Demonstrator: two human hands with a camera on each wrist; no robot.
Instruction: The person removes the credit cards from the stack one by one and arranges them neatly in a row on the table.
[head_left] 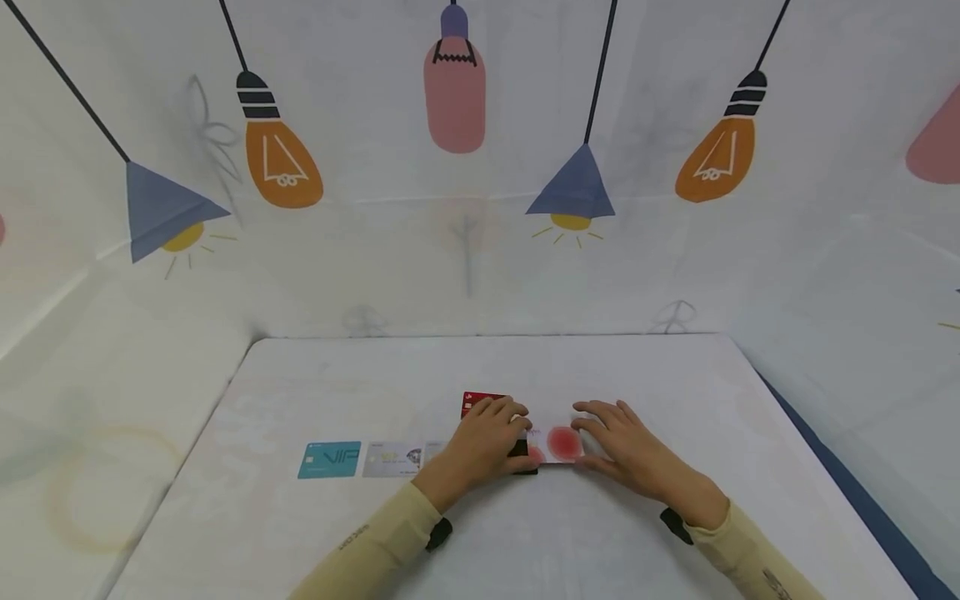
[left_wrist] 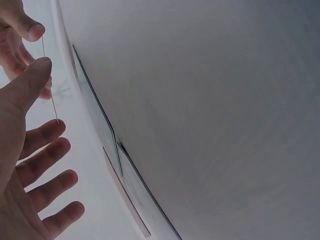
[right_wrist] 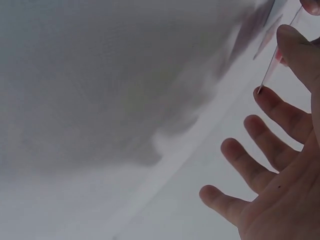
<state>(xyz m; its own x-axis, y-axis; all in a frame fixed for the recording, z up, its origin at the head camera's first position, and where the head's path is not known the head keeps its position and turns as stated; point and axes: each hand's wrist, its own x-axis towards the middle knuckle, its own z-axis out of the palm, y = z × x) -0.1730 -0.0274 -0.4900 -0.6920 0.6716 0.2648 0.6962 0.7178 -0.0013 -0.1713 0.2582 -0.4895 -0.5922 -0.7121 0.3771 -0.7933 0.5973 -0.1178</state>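
Note:
A white card with red circles (head_left: 564, 444) is held above the table between my two hands. My left hand (head_left: 480, 439) pinches its left side between thumb and forefinger, and my right hand (head_left: 628, 446) pinches its right side the same way. Both wrist views show this card edge-on as a thin line, the other fingers spread apart from it. Partly behind the left hand is a black card (head_left: 527, 472). A red card (head_left: 480, 401) lies just beyond that hand, its lower part hidden.
To the left a teal VIP card (head_left: 330, 460), a silvery card with a diamond picture (head_left: 392, 459) and a pale card (head_left: 433, 451), partly covered by the left forearm, lie in a row on the white table (head_left: 360, 375). A lamp-patterned cloth (head_left: 375, 275) rises behind.

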